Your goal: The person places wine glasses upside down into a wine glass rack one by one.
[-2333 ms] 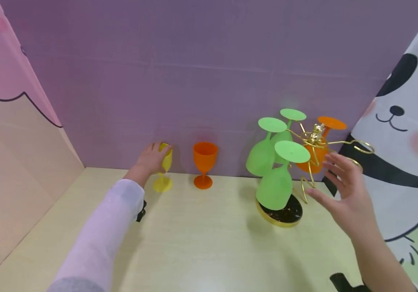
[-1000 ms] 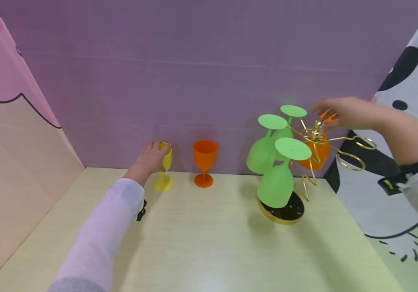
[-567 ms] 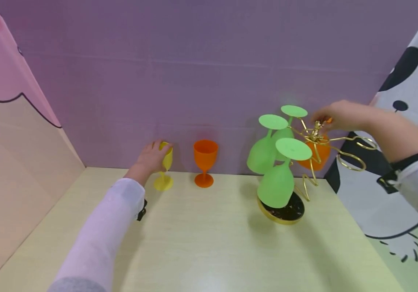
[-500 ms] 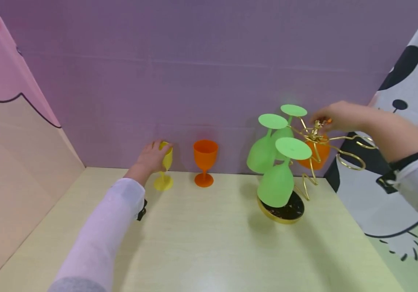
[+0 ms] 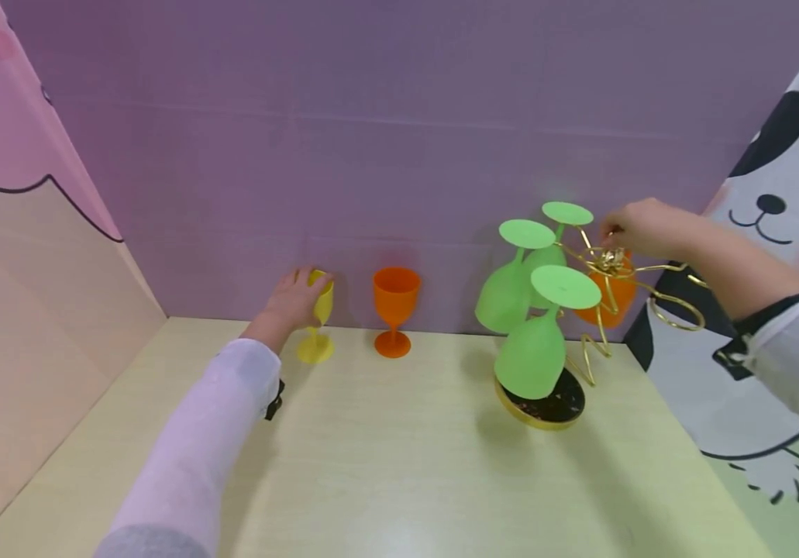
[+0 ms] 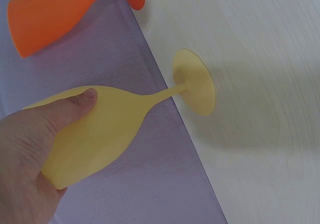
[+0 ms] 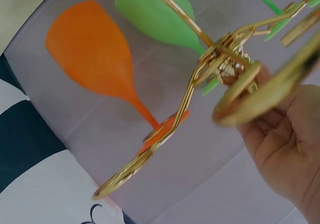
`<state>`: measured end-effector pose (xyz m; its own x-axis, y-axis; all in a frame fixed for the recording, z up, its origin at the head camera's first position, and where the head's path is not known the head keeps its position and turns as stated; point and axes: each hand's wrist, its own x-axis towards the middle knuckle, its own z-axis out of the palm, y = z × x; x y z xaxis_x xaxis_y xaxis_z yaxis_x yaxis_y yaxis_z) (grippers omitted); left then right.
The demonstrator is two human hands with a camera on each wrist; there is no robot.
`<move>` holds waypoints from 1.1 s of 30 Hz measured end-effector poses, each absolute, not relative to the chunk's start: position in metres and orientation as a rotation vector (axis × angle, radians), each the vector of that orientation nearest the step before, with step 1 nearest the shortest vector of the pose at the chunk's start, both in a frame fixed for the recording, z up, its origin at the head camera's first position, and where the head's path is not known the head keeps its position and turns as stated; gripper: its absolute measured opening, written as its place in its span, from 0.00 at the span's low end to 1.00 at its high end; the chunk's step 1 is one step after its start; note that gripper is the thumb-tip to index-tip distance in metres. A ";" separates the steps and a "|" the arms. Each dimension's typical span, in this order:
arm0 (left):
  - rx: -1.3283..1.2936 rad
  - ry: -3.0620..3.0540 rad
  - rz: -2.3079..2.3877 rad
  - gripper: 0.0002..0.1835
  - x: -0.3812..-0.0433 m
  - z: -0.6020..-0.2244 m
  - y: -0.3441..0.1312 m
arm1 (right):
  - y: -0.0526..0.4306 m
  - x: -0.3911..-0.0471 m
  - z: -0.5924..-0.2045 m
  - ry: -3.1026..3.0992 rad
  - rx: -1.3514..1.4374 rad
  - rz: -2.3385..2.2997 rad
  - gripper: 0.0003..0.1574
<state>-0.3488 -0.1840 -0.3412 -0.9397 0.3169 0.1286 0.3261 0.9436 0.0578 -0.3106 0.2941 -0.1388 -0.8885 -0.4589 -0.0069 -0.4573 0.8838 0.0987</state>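
A yellow plastic goblet [image 5: 325,304] stands upright at the back left of the table. My left hand [image 5: 292,301] grips its bowl from the left, thumb along one side in the left wrist view. Just right of it is an upright orange goblet [image 5: 395,298]. My right hand [image 5: 650,227] pinches the finial on top of the gold wire rack [image 5: 611,267], fingers curled. Several green goblets [image 5: 528,356] hang upside down from the rack's left arms. Another orange goblet [image 7: 95,54] hangs behind it, its foot hidden by my hand in the head view.
The rack's round black base with a gold rim [image 5: 558,403] rests on the pale wooden table [image 5: 385,457]. Bare gold loops [image 5: 678,314] reach out to the right. A purple cloth wall [image 5: 371,155] backs the table, with printed panels at both sides.
My right hand has risen from beside the rack's right arms, passed over the hanging orange goblet's foot, and closed on the finial. My left hand has stayed on the yellow goblet.
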 end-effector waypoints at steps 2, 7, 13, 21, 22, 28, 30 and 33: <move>-0.496 -2.985 -0.118 0.48 -0.349 -0.341 -0.183 | 0.292 -0.310 -0.139 -3.037 0.689 -0.151 0.07; -0.495 -3.004 -0.118 0.47 -0.347 -0.339 -0.182 | 0.289 -0.306 -0.139 -3.055 0.588 -0.117 0.09; -0.486 -3.014 -0.115 0.47 -0.346 -0.336 -0.181 | 0.284 -0.301 -0.138 -3.062 0.501 -0.077 0.12; -0.494 -2.997 -0.120 0.48 -0.346 -0.340 -0.181 | 0.284 -0.297 -0.133 -3.126 0.351 -0.123 0.20; -0.494 -2.997 -0.127 0.48 -0.346 -0.340 -0.181 | 0.285 -0.296 -0.133 -3.132 0.326 -0.122 0.22; -0.513 -2.983 -0.119 0.48 -0.349 -0.340 -0.184 | 0.291 -0.295 -0.132 -3.111 0.205 -0.088 0.29; -0.514 -2.982 -0.123 0.48 -0.350 -0.340 -0.185 | 0.290 -0.295 -0.133 -3.107 0.174 -0.068 0.29; -0.508 -2.995 -0.113 0.49 -0.351 -0.341 -0.186 | 0.286 -0.296 -0.134 -3.104 0.157 -0.055 0.29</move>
